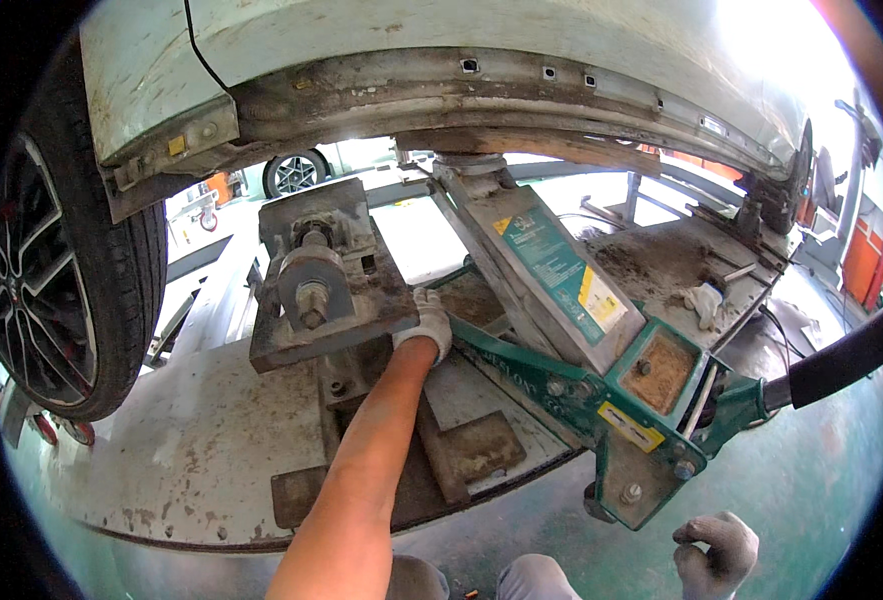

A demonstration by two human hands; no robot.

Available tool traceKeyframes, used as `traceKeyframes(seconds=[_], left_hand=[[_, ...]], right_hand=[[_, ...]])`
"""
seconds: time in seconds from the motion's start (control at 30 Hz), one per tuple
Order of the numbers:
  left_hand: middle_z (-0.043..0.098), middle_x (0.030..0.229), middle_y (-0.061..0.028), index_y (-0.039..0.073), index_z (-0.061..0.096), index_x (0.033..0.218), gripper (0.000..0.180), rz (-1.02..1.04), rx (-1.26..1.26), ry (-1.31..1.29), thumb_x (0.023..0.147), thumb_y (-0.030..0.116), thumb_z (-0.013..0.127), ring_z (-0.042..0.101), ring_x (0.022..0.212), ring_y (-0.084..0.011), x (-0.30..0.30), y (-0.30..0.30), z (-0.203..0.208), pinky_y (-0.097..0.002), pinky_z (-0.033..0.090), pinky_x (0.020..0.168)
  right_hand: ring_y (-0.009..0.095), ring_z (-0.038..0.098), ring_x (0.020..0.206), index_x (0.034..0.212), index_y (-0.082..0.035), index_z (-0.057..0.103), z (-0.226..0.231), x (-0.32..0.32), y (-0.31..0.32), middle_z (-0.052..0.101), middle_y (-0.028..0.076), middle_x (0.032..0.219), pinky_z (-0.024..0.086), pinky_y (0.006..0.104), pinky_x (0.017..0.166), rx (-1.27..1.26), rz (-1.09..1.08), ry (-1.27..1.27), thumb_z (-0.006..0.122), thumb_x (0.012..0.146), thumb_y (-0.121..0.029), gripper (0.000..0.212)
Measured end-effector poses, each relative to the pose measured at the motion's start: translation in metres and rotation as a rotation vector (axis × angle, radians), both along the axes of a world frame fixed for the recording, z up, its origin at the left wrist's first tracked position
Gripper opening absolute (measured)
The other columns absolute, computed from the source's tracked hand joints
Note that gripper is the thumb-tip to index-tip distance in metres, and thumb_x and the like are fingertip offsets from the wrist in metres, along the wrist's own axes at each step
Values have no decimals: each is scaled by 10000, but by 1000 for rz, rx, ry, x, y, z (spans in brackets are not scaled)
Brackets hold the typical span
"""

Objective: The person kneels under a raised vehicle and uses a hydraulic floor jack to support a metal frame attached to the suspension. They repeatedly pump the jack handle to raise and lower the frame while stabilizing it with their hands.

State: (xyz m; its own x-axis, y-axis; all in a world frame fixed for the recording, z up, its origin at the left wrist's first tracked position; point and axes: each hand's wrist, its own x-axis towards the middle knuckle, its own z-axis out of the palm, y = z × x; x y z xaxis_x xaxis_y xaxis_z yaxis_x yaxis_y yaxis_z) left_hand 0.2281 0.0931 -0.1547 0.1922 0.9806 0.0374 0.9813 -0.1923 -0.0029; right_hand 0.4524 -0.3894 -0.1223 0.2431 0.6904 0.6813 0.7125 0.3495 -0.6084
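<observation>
My left hand (431, 325), in a pale glove, is at the right edge of a heavy, dirty metal clamp (333, 275). Its thumb side presses on the clamp's corner and the fingers reach along its far side, partly hidden. A large bolt and nut stick out of the clamp's face, and its post stands on a flat metal base (476, 447). Just right of this hand lies a green floor jack (571, 375), its raised lifting arm under the car's sill. At the lower right my gloved right hand (718, 553) hangs over the floor, fingers curled, nothing visible in them.
Above hangs a pale car body (361, 25) with a rusty sill (361, 100). A wooden beam (551, 147) runs beneath it. A wheel (46, 270) stands at left. The jack's dark handle (841, 355) juts right. Dirt and a white rag (703, 303) lie on the platform (161, 450).
</observation>
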Motion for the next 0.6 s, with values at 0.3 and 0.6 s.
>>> traceKeyframes(seconds=[0.3,0.6], left_hand=[[210,1710,-159,49,304,1596,647,8,67,-33,982,153,482,234,1572,-363,0,-5,0,-461,363,1224],[92,1745,-108,116,209,1652,667,15,-46,96,1027,229,410,149,1599,-329,4,-7,7,-534,215,1277]], right_hand=[[257,704,801,1037,85,711,-33,13,-4,731,195,917,603,379,751,231,-177,249,601,869,139,208],[266,702,800,1082,87,704,-51,20,-5,728,210,953,599,380,745,318,-222,336,615,892,114,211]])
